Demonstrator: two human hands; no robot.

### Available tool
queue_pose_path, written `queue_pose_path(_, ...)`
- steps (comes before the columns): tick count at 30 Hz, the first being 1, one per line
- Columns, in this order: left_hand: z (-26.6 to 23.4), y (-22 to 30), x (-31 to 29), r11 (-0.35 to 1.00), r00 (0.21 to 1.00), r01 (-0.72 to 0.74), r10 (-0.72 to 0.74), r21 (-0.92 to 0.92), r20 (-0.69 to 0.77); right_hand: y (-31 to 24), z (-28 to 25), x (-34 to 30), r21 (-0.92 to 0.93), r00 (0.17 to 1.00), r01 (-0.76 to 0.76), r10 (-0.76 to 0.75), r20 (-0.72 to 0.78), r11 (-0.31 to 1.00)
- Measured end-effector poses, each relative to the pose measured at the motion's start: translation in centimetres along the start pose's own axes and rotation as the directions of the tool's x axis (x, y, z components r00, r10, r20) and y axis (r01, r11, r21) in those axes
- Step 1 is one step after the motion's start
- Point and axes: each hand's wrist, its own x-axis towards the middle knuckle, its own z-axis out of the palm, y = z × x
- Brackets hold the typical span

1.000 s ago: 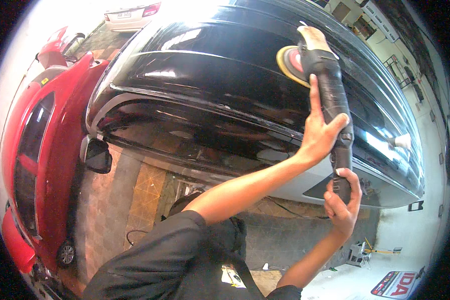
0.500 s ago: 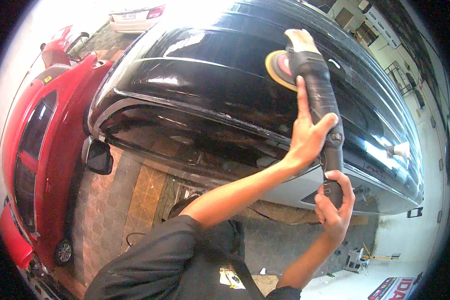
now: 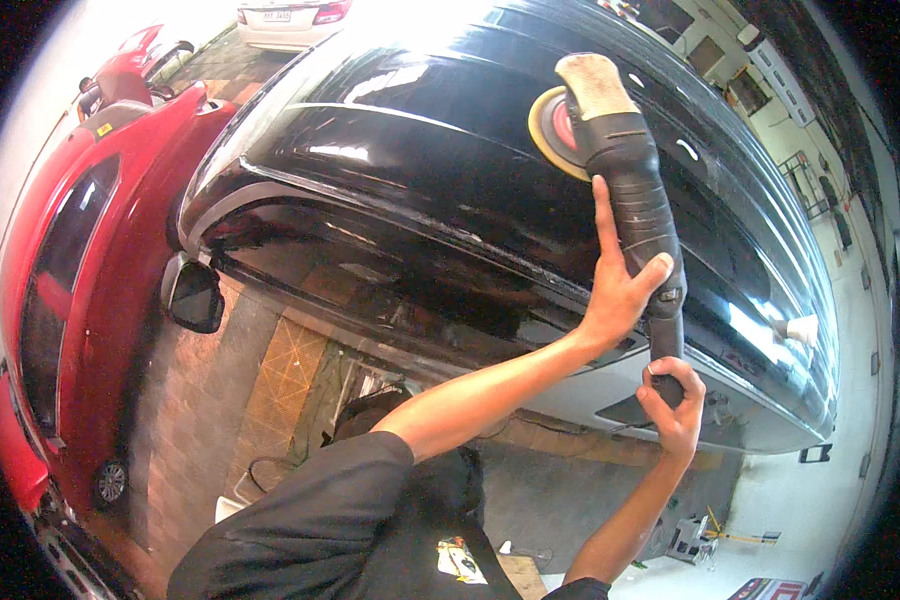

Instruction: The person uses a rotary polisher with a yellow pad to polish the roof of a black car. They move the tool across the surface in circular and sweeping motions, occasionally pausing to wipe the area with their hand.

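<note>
A black car polisher (image 3: 642, 195) lies along the glossy black car roof (image 3: 440, 170), its yellow-rimmed round pad (image 3: 550, 135) against the paint. Tan material covers the polisher's front end. My left hand (image 3: 615, 290) is closed round the middle of the tool's body, with the index finger stretched along its side and the thumb over the top. Lower down, my right hand (image 3: 678, 410) wraps round the rear end of the polisher. The underside of the pad is hidden.
A side mirror (image 3: 195, 300) sticks out at the black car's left. Beyond it stands a red car (image 3: 100, 260), and a white car (image 3: 285, 22) is at the far top. On the roof's right side sits a small white cup-like object (image 3: 798, 328). A cable hangs below the roof edge.
My view has shifted slightly. The polisher stays in both hands, its rear end a little higher against the roof edge and tilted somewhat differently. The pad is near the same roof area.
</note>
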Motion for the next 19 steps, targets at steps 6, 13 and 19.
queue_pose_path(6,-1.9,1.5,1.4,0.994,0.993,-0.090,0.095,0.065,-0.069,1.0,0.1,4.7,0.080,0.983,0.079,-0.091,0.161,0.994)
queue_pose_path(13,-2.3,1.9,2.1,0.991,0.986,-0.109,0.118,0.076,-0.120,0.1,1.0,5.7,0.004,0.987,0.117,-0.117,0.112,0.993)
queue_pose_path(19,0.1,-0.2,1.8,0.991,0.990,-0.088,0.098,0.102,-0.099,-1.6,-2.0,3.8,0.097,0.995,-0.045,0.036,0.096,0.994)
